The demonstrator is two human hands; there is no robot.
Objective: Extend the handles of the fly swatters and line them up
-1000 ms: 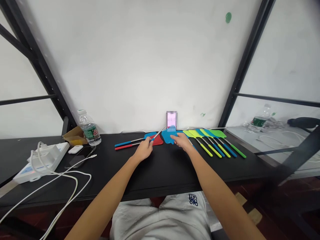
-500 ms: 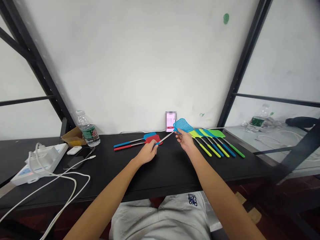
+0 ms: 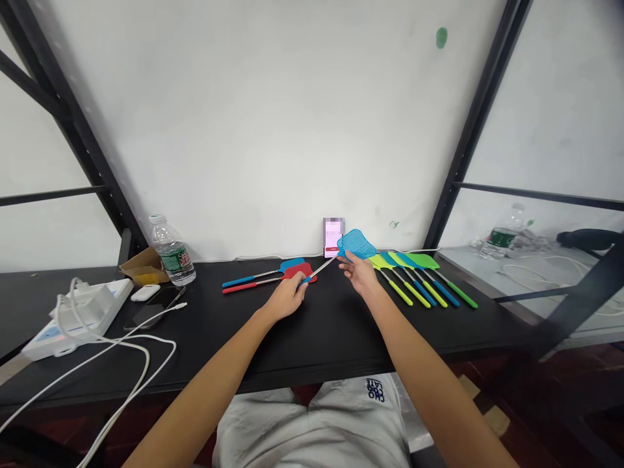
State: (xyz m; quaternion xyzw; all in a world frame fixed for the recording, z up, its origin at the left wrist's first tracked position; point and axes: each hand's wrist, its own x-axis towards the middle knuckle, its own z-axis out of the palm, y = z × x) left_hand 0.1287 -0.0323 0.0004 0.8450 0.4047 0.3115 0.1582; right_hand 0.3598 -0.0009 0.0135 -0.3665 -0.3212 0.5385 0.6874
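Note:
Between my hands, a blue fly swatter [image 3: 359, 244] is raised at a slant above the black table. My left hand [image 3: 286, 298] is closed round its blue handle. My right hand [image 3: 359, 272] pinches it near the base of the mesh head. Behind my left hand lie a red fly swatter [image 3: 244, 286] and a second blue fly swatter [image 3: 238, 281], side by side with heads to the right. Right of my right hand, several fly swatters rest in a slanting row, among them a yellow-green one [image 3: 439, 294] and a green one [image 3: 463, 295], handles toward me.
A phone [image 3: 334, 234] leans on the white wall. At left stand a water bottle [image 3: 174, 253], a cardboard box [image 3: 143, 266], a white case [image 3: 145, 293], a dark phone [image 3: 158, 305] and a power strip [image 3: 78, 318] with white cables. Black rack posts flank the table [image 3: 312, 344].
The blue fly swatter's head has shifted very slightly up and left. Both hands keep their hold and are nearly still; the other things have not moved.

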